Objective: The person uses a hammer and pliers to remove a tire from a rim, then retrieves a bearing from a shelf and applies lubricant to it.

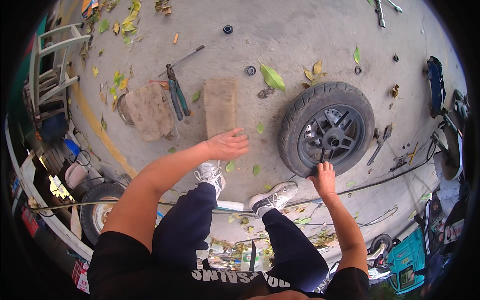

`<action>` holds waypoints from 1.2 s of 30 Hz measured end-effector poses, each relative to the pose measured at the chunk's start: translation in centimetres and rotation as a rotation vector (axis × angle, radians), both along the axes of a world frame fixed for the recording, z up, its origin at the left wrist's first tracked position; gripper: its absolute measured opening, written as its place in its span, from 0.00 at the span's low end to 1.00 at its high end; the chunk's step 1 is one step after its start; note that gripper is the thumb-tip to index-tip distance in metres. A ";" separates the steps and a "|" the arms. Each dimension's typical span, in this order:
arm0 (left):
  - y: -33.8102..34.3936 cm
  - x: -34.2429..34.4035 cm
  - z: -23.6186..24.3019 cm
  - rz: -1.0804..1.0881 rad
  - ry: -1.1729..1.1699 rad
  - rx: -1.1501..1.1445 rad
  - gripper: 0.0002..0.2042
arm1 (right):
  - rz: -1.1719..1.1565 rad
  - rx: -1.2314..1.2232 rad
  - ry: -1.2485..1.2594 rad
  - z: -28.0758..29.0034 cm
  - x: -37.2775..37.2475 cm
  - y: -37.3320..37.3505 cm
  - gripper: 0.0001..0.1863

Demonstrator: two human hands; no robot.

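A scooter or motorcycle wheel with a black tyre (290, 131) lies at the right on the concrete, its dark spoked rim (345, 143) showing. My right hand (324, 179) grips the near edge of this wheel, fingers over the rim and thumb on the tyre. Over the near end of a rectangular wooden block (221, 104) reaches my left hand (228, 145), fingers loosely stretched and nothing seen in them. Whether it touches the block I cannot tell. Left of the block lie long-handled pliers or cutters (176, 92) with dark green grips.
Beside the cutters are a worn wooden board (149, 111) and a thin rod tool (189, 56). Small round parts (250, 71) dot the concrete. Tools (380, 145) lie right of the wheel. A cable (395, 176) crosses near my feet; a ladder (52, 65) stands far left.
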State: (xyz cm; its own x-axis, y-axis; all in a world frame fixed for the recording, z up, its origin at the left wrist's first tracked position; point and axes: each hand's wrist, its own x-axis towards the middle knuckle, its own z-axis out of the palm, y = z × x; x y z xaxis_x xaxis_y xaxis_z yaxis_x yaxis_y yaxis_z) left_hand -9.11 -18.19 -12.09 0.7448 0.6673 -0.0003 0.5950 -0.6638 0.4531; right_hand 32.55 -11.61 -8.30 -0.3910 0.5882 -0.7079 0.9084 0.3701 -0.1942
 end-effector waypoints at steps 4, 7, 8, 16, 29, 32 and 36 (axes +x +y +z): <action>0.0 0.1 0.4 0.000 0.012 -0.021 0.10 | 0.047 0.025 -0.046 0.3 -0.2 0.0 0.28; 0.3 0.4 0.5 -0.018 0.131 -0.134 0.13 | 0.101 0.036 -0.087 0.6 -0.4 0.3 0.28; 0.0 0.8 0.6 -0.027 0.186 -0.194 0.14 | 0.131 0.065 -0.108 0.9 -0.5 0.3 0.28; -6.0 5.4 12.8 0.702 0.009 -0.523 0.27 | 0.152 0.253 -0.468 5.0 -3.4 -4.2 0.10; -21.4 4.9 36.6 1.721 -0.875 -1.025 0.20 | -0.265 -0.172 0.092 14.0 -14.4 -11.9 0.19; -19.2 9.7 37.8 1.446 -1.314 -1.465 0.15 | -0.348 -0.078 0.285 5.2 -19.7 -9.3 0.23; -20.0 12.4 35.5 1.543 -1.415 -1.700 0.12 | -0.229 -0.044 0.290 -2.5 -24.6 -6.3 0.28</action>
